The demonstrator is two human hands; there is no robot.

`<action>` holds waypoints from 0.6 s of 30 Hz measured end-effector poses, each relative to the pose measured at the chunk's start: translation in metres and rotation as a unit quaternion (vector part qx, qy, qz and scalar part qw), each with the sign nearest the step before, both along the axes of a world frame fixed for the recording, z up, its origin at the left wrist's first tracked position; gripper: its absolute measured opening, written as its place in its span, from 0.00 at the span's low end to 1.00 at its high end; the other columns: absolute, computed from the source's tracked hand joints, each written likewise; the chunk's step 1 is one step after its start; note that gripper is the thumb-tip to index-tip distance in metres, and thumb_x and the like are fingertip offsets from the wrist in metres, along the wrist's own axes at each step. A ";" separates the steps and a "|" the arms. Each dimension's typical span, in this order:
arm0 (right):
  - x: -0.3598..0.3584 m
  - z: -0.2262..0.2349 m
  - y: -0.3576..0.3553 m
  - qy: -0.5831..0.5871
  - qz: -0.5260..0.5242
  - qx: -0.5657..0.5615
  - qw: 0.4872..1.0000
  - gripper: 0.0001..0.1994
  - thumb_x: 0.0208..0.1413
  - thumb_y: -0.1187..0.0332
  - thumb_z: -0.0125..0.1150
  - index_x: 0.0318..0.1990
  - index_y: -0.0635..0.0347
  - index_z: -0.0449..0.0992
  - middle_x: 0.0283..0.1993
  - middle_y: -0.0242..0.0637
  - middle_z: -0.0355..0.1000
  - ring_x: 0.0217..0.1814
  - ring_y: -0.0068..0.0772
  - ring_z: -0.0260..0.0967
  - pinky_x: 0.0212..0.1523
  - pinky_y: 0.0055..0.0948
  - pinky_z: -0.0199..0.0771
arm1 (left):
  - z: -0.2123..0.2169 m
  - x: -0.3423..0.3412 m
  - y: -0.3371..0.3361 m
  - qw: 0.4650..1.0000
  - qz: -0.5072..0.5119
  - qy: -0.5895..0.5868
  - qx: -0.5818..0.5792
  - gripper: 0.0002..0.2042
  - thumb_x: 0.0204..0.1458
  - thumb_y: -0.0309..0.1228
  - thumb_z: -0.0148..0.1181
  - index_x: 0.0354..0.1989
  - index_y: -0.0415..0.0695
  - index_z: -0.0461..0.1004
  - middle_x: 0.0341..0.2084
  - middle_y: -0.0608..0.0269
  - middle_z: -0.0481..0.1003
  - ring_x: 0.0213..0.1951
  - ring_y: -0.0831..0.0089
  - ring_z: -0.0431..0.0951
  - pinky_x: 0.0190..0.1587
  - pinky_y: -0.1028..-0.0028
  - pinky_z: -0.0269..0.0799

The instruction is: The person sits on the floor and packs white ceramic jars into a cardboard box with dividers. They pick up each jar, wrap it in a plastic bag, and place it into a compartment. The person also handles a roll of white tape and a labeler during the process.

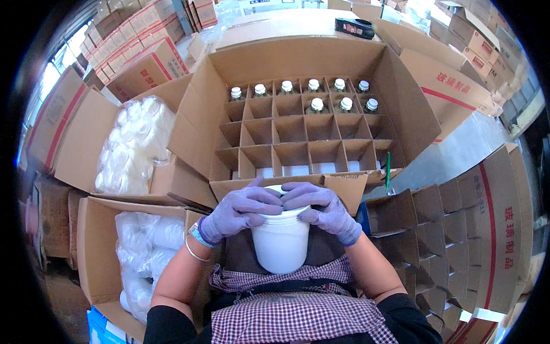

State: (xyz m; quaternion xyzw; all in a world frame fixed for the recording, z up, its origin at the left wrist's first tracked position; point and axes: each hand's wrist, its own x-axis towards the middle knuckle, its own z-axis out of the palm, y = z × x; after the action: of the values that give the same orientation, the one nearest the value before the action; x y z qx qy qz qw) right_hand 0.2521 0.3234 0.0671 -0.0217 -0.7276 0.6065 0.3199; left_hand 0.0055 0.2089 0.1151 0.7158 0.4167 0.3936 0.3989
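A white plastic tub (281,246) stands upright against my checked apron. My left hand (243,209), in a purple glove, grips its upper left side, with fingers over the rim and the thumb against the front. My right hand (326,209), gloved alike, grips the right side the same way. Fingers cover most of the tub's mouth, so I cannot tell whether a lid is on it or what is inside. Just beyond, an open carton (258,57) has a cardboard divider grid (289,129). Several glass bottles with white caps (317,104) stand in its far cells.
Left, two open cartons hold bagged white plastic pieces (137,143) and bagged white tubs (166,232). A carton with dividers (435,212) stands at right. A green tool (388,172) rests by the middle carton's near right corner. A black tape roll or dispenser (354,27) lies behind it.
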 end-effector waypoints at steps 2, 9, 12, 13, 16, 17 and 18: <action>-0.003 -0.001 -0.006 0.021 -0.006 0.035 0.999 0.16 0.56 0.61 0.65 0.48 0.60 0.84 0.52 0.43 0.79 0.66 0.48 0.68 0.71 0.47 0.61 | -0.001 -0.006 -0.002 0.999 -0.024 -0.010 0.018 0.17 0.57 0.46 0.62 0.44 0.47 0.86 0.44 0.59 0.82 0.55 0.58 0.78 0.73 0.46 0.44; -0.005 -0.002 -0.025 0.025 -0.046 -0.013 0.999 0.15 0.63 0.62 0.55 0.44 0.62 0.84 0.51 0.43 0.79 0.66 0.46 0.68 0.71 0.46 0.59 | -0.002 0.006 -0.023 0.998 -0.006 -0.021 0.061 0.18 0.58 0.43 0.56 0.46 0.46 0.85 0.47 0.55 0.81 0.52 0.58 0.78 0.64 0.55 0.63; -0.019 -0.024 -0.023 0.040 -0.065 -0.139 0.987 0.18 0.66 0.63 0.47 0.44 0.66 0.82 0.52 0.46 0.79 0.64 0.44 0.70 0.71 0.43 0.61 | 0.018 0.051 -0.032 0.979 0.117 0.145 0.081 0.17 0.55 0.41 0.56 0.46 0.46 0.84 0.47 0.54 0.80 0.51 0.56 0.78 0.59 0.56 0.66; -0.025 -0.027 -0.019 0.029 -0.049 -0.150 0.987 0.19 0.66 0.61 0.46 0.45 0.66 0.81 0.54 0.46 0.78 0.65 0.45 0.69 0.71 0.43 0.60 | 0.030 0.082 -0.041 0.947 0.207 0.232 0.085 0.22 0.60 0.47 0.48 0.46 0.45 0.83 0.45 0.52 0.80 0.52 0.53 0.77 0.57 0.58 0.67; -0.025 -0.025 -0.009 0.030 0.002 -0.216 0.976 0.22 0.66 0.56 0.46 0.54 0.64 0.78 0.60 0.46 0.74 0.68 0.48 0.67 0.74 0.43 0.55 | 0.038 0.100 -0.033 0.932 0.219 0.264 0.116 0.20 0.61 0.42 0.46 0.47 0.45 0.82 0.47 0.52 0.80 0.52 0.54 0.77 0.58 0.61 0.67; -0.017 -0.022 -0.019 -0.004 -0.081 -0.092 0.992 0.20 0.63 0.58 0.51 0.53 0.64 0.79 0.60 0.47 0.74 0.69 0.48 0.66 0.73 0.45 0.56 | 0.023 0.080 -0.023 0.950 0.209 0.205 0.106 0.20 0.63 0.41 0.45 0.47 0.44 0.82 0.48 0.51 0.79 0.53 0.54 0.77 0.60 0.60 0.67; -0.008 -0.003 -0.041 -0.039 -0.158 0.034 0.986 0.19 0.60 0.60 0.56 0.52 0.63 0.79 0.61 0.47 0.74 0.69 0.48 0.66 0.73 0.47 0.57 | -0.001 0.055 -0.017 0.964 0.203 0.144 0.095 0.20 0.64 0.39 0.44 0.47 0.44 0.82 0.49 0.51 0.79 0.53 0.55 0.77 0.61 0.60 0.66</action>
State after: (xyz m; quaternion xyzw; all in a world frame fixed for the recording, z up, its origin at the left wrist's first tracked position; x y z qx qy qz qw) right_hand 0.2445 0.2824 0.0638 -0.1490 -0.7472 0.5220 0.3834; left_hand 0.0609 0.1918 0.1143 0.6998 0.5671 0.3968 0.1767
